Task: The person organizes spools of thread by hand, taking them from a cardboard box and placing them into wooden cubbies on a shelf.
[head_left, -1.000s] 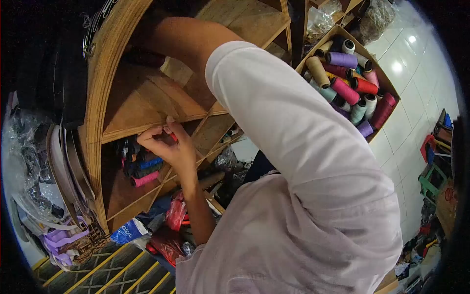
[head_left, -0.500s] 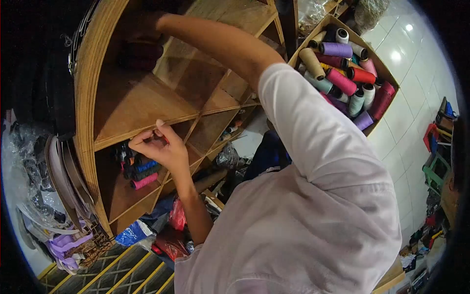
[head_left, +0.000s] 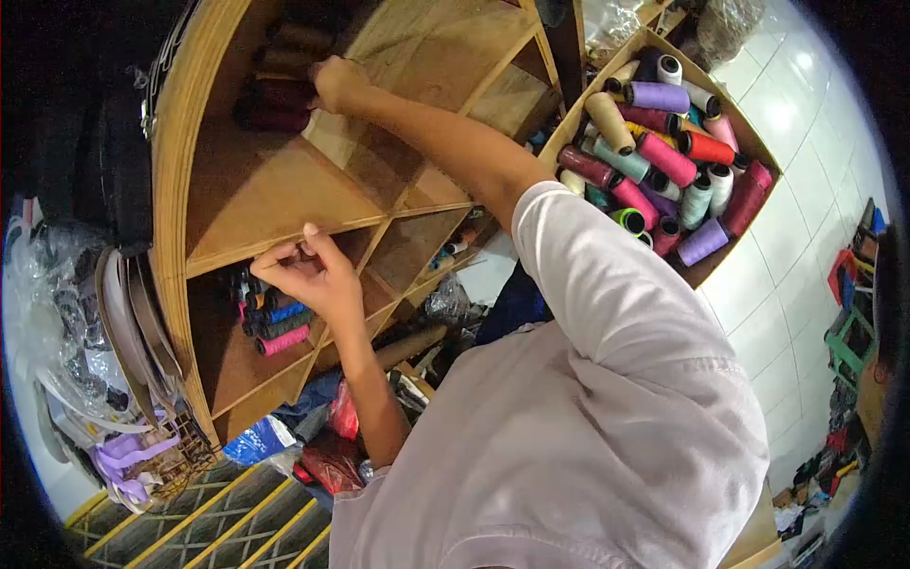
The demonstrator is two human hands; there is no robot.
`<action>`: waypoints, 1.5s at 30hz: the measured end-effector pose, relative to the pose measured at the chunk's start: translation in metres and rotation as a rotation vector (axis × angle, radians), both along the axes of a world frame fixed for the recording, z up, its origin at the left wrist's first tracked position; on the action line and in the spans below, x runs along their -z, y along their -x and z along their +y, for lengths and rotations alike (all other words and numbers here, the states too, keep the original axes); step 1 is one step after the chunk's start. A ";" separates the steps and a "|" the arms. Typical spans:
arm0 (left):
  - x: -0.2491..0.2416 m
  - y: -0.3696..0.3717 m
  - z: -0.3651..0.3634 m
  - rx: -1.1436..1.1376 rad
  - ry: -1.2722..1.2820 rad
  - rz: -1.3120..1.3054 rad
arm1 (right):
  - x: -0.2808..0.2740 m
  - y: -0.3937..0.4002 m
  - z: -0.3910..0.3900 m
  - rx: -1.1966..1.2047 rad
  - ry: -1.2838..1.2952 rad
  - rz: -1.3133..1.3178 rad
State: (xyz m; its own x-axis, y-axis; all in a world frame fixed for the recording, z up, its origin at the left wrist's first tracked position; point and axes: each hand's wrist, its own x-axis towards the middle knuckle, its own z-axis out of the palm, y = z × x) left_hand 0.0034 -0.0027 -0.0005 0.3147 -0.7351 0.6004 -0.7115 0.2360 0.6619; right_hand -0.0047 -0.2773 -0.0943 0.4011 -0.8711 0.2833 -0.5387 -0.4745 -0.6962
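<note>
My right hand (head_left: 338,85) is inside the upper compartment of a wooden shelf (head_left: 275,194), fingers curled at the near ends of dark maroon thread spools (head_left: 275,104). Whether it grips one is hidden. Darker brown spools (head_left: 296,47) lie just behind them in shadow. Below, my left hand (head_left: 318,275) is closed in a loose pinch in front of the shelf board's edge; anything between its fingertips is too small to make out. Beside and under it, in the lower compartment, lie a pink thread spool (head_left: 284,339) and several blue, grey and black ones.
To the right, an open cardboard box (head_left: 773,204) holds many coloured thread spools on the white tiled floor (head_left: 777,275). Ribbon rolls (head_left: 123,332) and clear plastic (head_left: 71,313) hang at the left. Plastic bags (head_left: 332,465) and cloth lie under the shelf.
My right hand has drawn back toward the right from deep in the upper compartment, uncovering the brown spools. My left hand stays nearly in place. More of the spool box shows.
</note>
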 end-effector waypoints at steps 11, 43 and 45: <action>0.001 0.004 0.000 -0.005 -0.009 0.061 | -0.041 -0.007 0.006 0.122 0.611 -0.159; 0.002 0.005 0.000 -0.008 0.007 0.051 | -0.024 -0.003 0.026 0.091 0.378 -0.017; 0.003 0.005 -0.001 -0.009 0.019 0.037 | -0.047 -0.006 0.036 0.146 0.642 -0.183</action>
State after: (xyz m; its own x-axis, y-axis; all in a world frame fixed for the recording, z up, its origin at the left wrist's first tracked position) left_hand -0.0018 -0.0040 -0.0033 0.3435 -0.7207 0.6022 -0.6887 0.2426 0.6832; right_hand 0.0008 -0.2413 -0.0472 0.1888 -0.5492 0.8140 -0.5286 -0.7555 -0.3871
